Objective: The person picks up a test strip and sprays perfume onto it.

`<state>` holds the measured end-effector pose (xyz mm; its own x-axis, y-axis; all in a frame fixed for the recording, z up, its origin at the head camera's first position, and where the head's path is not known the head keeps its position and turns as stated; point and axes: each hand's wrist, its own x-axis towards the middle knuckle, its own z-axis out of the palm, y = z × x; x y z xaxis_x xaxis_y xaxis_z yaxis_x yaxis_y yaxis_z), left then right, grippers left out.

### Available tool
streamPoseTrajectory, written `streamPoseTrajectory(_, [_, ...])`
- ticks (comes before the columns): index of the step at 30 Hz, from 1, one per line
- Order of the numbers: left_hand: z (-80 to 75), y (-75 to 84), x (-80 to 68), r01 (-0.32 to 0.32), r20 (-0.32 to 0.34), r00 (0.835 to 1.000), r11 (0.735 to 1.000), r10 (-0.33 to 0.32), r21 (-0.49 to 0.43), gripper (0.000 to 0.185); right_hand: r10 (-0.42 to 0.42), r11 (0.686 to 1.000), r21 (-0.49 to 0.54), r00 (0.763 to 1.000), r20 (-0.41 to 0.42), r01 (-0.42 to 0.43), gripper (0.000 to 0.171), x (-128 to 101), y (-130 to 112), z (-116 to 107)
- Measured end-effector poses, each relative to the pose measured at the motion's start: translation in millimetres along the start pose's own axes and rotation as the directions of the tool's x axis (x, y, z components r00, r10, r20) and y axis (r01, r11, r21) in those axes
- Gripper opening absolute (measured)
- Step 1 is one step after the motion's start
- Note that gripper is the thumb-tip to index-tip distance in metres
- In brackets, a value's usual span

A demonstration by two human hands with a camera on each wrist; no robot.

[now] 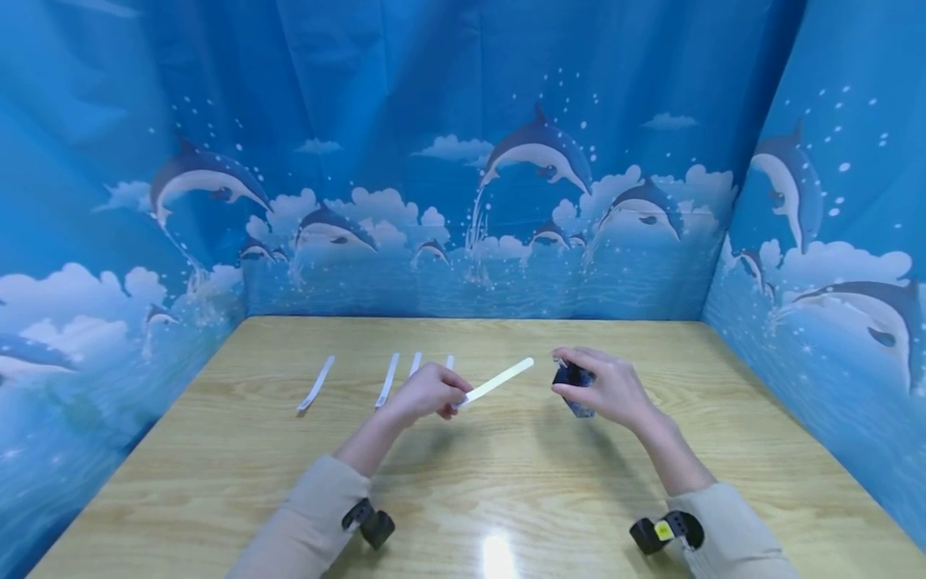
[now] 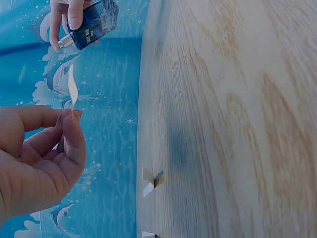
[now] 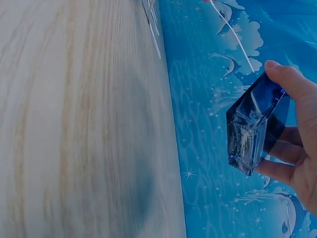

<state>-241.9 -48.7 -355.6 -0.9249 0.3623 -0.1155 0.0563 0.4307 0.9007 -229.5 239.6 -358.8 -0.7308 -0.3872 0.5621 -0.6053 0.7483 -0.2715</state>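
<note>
Light wood-grain desk (image 1: 506, 482) before me, glare spot near front edge; blue dolphin-and-cloud curtain (image 1: 448, 161) walls my three sides.

From where I sit I can read almost nothing. The dark blue glass bottle (image 2: 94, 22) held in the right hand (image 1: 604, 388) carries a line of small pale lettering on its face, seen in the left wrist view just beside the silver neck, but it is too small and blurred for me to make out. I see a yellow tag on the right wrist strap (image 1: 664, 531); no writing shows on it.
</note>
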Motion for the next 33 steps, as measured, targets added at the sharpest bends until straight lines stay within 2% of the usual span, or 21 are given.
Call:
streamPoseTrajectory(9, [-4.9, -2.0, -0.5, 0.019, -0.007, 1.0, 1.0, -0.02, -0.014, 0.019, 0.011, 1.0, 0.023, 0.998, 0.062, -0.012, 0.053, 1.3, 0.0, -1.0])
streamPoseTrajectory(19, [-6.2, -3.0, -1.2, 0.064, -0.014, 0.998, 0.998, -0.065, -0.012, 0.019, 0.033, 0.999, 0.024, 0.998, 0.055, -0.035, 0.055, 3.3, -1.8, -1.2])
streamPoseTrajectory(33, [-7.6, -4.8, -3.4, 0.033, -0.011, 0.999, 0.999, -0.033, -0.008, 0.019, 0.02, 1.0, 0.02, 0.999, 0.032, -0.02, 0.055, 3.1, -2.8, -0.2])
